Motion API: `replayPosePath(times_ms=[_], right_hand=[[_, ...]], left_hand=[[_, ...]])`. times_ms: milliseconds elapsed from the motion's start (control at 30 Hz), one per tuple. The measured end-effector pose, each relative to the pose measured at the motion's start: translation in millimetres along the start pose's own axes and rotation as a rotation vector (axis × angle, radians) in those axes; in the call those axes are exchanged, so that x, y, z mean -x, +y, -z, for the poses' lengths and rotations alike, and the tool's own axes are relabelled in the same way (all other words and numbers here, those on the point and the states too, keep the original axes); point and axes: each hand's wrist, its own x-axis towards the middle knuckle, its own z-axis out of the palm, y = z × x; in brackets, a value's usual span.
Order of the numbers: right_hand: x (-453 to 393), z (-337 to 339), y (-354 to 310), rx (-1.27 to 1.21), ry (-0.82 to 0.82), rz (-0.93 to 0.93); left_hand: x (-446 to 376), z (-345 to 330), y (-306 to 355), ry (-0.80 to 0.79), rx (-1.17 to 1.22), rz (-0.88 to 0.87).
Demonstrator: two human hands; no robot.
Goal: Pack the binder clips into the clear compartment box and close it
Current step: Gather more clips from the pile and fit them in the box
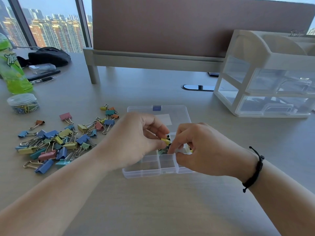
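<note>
The clear compartment box (pixel 150 168) lies open on the desk, its lid (pixel 177 110) folded flat behind it. My left hand (pixel 136 138) hovers over the box and pinches a small yellow binder clip (pixel 165 141). My right hand (pixel 201 149) is just right of it, fingers curled, its fingertips at a divider of the box; whether they pinch something is hidden. A few clips show in a middle compartment between my hands. A loose pile of coloured binder clips (pixel 56 143) lies on the desk left of the box.
A round tub of paper clips (pixel 23 103) and a green bottle (pixel 12 68) stand at the far left. Pens and a black pouch (pixel 49 56) lie behind them. A white drawer organiser (pixel 272 79) stands at the right, a monitor riser (pixel 153 57) behind the box.
</note>
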Motion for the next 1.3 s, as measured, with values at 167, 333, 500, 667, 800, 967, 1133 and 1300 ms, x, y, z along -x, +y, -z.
replayPosePath(times_ms=[167, 333, 500, 667, 800, 967, 1133, 1300], right_hand=[[0, 1, 0, -0.017, -0.007, -0.002], [0, 1, -2, -0.105, 0.058, -0.011], [-1, 7, -2, -0.247, 0.197, 0.016], [-2, 2, 0, -0.312, 0.197, 0.045], [-4, -1, 1, -0.339, 0.204, 0.015], [-4, -4, -2, -0.288, 0.173, 0.005], [-2, -7, -5, -0.271, 0.134, 0.048], [-3, -8, -3, -0.227, 0.128, 0.074]], left_hand=[[3, -3, -3, -0.051, -0.098, -0.092], [3, -2, -2, -0.041, -0.189, -0.186], [3, -2, -6, -0.047, -0.293, -0.238], [4, -4, -6, -0.058, -0.311, -0.258], [4, -4, -6, -0.075, -0.284, -0.262], [6, -2, -3, -0.054, -0.284, -0.264], [5, -1, -1, -0.059, -0.273, -0.254], [5, 4, -1, -0.072, -0.296, -0.266]])
